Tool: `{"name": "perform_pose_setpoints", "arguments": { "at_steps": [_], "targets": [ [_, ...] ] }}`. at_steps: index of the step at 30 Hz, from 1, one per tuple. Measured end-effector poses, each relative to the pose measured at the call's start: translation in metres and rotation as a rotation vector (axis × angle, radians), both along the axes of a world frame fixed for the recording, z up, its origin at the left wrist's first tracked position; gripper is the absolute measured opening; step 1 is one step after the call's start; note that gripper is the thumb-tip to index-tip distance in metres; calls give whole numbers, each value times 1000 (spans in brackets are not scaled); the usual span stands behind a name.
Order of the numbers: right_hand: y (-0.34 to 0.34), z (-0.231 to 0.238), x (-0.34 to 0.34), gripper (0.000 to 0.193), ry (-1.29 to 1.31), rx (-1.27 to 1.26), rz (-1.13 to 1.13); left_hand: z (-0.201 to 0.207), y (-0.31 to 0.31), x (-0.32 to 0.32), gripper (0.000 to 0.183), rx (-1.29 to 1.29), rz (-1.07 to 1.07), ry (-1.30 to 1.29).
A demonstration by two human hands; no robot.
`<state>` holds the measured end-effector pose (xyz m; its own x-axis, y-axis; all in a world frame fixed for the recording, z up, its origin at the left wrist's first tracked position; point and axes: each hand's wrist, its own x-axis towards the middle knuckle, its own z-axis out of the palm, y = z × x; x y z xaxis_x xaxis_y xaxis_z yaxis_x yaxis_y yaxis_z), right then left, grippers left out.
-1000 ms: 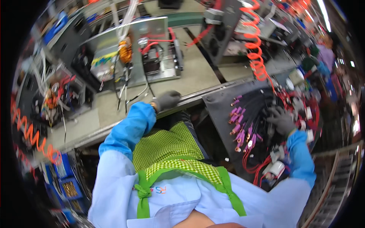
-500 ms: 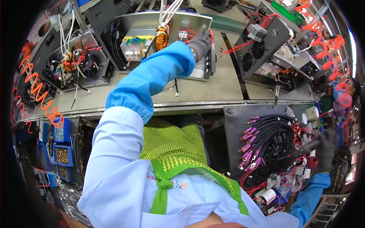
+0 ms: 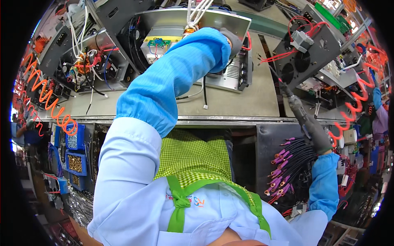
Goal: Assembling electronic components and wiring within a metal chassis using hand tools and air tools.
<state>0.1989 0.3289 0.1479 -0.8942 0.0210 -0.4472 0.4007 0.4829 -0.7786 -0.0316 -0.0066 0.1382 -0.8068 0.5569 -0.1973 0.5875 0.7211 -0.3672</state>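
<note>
My left hand, in a grey glove, reaches into an open metal chassis on the bench. The sleeve and the bent wrist hide its fingers. Beside it are a copper-wound coil with white leads and a pale block with a small green circuit board. At the right my gloved right hand is closed around a long, dark power screwdriver. The tool's thin tip points up and left, in front of a second grey chassis with fans, apart from the first chassis.
Black cables with purple-sleeved ends lie on a dark surface at the right. Small hardware fills blue bins at the left. Another wired chassis stands far left. Orange coiled hoses hang on both sides.
My right hand has swung up and left from the lower right, bringing the screwdriver over the bench. My left hand has turned downward into the chassis. The view has shifted slightly.
</note>
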Motion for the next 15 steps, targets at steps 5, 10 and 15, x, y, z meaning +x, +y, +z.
{"name": "perform_pose_setpoints", "arguments": {
  "at_steps": [5,10,15],
  "targets": [
    [-9,-54,-42,48,562,554,314,-4,4,-10,26,-9,-8,-57],
    [-31,-58,-69,41,766,877,317,-4,10,-12,25,-148,36,-121],
    [-39,-57,-83,39,752,914,322,-13,4,-20,25,19,-4,-111]
  ]
}}
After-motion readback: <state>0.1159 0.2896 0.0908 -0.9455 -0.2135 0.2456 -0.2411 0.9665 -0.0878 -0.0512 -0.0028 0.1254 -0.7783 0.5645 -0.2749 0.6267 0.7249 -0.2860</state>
